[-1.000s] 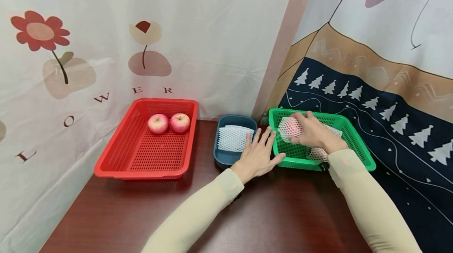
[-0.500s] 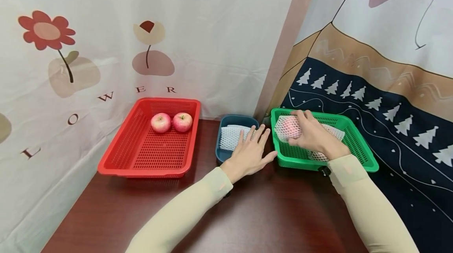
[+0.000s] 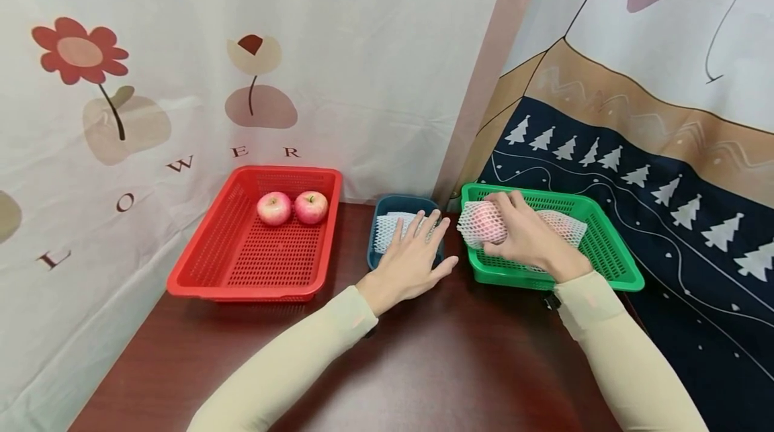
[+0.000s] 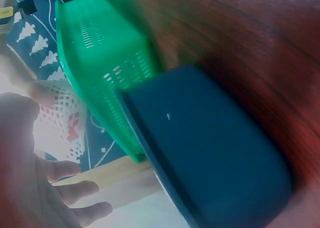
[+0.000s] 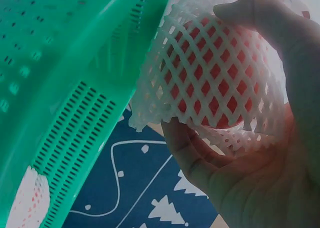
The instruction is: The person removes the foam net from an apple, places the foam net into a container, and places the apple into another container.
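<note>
Okay, head view first: at right of frame the right hand (image 3: 525, 234) grips a netted apple (image 3: 486, 222) over the left end of the green basket (image 3: 508, 275), net's loose end overlapping the rim. Another netted apple (image 3: 559, 222) lies farther right in the basket. At centre, the left hand (image 3: 408, 264) hovers over the blue tub (image 3: 373, 261), fingers spread and nearly straight, holding nothing; can't tell whether they touch the white net (image 3: 383, 234) inside. Left of centre, two bare apples (image 3: 273, 208) sit in the red basket (image 3: 260, 267).

Left wrist view: hand at lower left, fingers apart, nothing in them; tub fills centre to lower right, gripped apple at left edge.

Right wrist view: thumb on top, fingers curled underneath, firmly round net and fruit at upper right; green basket at left.

Step in hand looks like lifting the wrapped apple out. Next move probably calls for clearing the rim and shifting toward the left hand, without the fruit slipping from its loose net.
</note>
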`<state>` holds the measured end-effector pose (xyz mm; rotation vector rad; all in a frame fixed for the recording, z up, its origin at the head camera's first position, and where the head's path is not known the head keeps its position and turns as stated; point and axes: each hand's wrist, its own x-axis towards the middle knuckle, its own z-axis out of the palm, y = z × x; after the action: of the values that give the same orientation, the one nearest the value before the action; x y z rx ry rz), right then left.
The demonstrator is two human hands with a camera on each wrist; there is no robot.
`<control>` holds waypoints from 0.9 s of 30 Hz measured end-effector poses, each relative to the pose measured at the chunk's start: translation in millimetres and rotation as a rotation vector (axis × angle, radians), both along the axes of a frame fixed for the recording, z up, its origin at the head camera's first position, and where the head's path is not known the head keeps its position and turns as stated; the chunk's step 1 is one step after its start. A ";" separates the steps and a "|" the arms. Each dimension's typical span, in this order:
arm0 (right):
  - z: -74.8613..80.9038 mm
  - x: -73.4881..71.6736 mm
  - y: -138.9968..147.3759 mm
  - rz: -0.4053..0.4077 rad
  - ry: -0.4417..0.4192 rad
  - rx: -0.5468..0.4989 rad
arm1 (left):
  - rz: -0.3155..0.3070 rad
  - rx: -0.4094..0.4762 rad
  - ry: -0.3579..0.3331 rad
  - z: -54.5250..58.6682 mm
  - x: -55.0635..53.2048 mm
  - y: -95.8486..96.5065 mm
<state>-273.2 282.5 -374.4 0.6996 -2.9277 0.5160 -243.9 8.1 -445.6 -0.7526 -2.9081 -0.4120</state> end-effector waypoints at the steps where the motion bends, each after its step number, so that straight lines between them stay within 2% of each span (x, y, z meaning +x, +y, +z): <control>1: -0.8 0.9 -1.0 0.004 0.004 -0.003 | -0.002 -0.004 0.004 0.2 1.3 -1.8; 9: -5.1 8.0 -11.6 0.036 0.041 -0.024 | -0.017 -0.014 0.017 1.6 11.3 -14.5; 21: -9.9 22.5 -27.9 0.077 0.038 -0.060 | -0.028 0.016 0.031 0.3 24.3 -37.3; 27: -15.5 27.7 -34.1 0.126 0.057 -0.081 | -0.011 0.002 0.053 -1.8 31.3 -48.8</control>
<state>-245.5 248.4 -389.9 0.8776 -2.8060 0.6117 -212.5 -40.7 -447.4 -0.7670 -2.8551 -0.3893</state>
